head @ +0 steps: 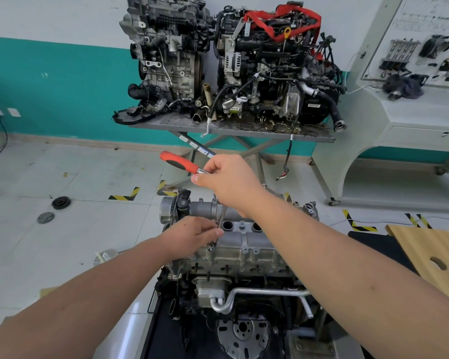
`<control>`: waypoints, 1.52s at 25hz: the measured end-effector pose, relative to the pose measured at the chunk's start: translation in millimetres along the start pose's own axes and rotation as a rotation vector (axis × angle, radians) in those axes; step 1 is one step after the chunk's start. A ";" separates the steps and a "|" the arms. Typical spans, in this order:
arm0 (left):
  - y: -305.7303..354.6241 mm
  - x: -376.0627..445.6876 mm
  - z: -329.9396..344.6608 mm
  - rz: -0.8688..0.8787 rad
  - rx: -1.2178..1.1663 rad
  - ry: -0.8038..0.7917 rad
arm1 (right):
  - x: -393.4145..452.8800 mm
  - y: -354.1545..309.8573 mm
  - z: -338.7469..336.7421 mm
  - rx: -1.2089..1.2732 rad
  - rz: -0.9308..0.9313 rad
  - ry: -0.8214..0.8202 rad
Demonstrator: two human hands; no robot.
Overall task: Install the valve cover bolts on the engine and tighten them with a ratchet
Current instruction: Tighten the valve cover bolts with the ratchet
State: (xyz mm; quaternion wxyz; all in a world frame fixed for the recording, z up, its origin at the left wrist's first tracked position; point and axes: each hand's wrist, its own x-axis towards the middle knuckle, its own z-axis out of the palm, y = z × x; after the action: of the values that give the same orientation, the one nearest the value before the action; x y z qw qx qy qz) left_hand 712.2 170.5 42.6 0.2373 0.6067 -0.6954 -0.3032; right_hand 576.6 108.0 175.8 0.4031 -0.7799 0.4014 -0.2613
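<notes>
Both hands [192,235] on ratchet [182,162]

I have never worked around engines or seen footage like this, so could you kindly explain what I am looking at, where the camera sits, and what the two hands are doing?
There is one picture, taken by a camera worn on a person's head, looking forward and down at their bare arms. In front of them stands an engine with its silver valve cover on top. The right hand holds a ratchet with a red handle near its head; a thin metal extension runs down toward the cover. The left hand steadies the extension's lower end with its fingertips. Behind, two other engines sit on a grey stand.
</notes>
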 end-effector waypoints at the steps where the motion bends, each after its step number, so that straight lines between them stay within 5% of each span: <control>1: -1.0 0.1 -1.2 -0.007 -0.007 0.003 | 1.0 -0.9 1.3 -0.004 -0.001 0.002; 38: -6.6 -4.1 4.1 -0.117 -0.077 0.033 | 9.8 -1.1 11.9 0.008 0.022 -0.004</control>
State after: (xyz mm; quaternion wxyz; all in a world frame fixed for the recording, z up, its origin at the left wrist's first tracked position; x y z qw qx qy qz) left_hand 714.6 174.6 35.2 0.2536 0.6417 -0.6427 -0.3330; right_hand 591.1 105.2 171.2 0.4096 -0.7743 0.4082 -0.2569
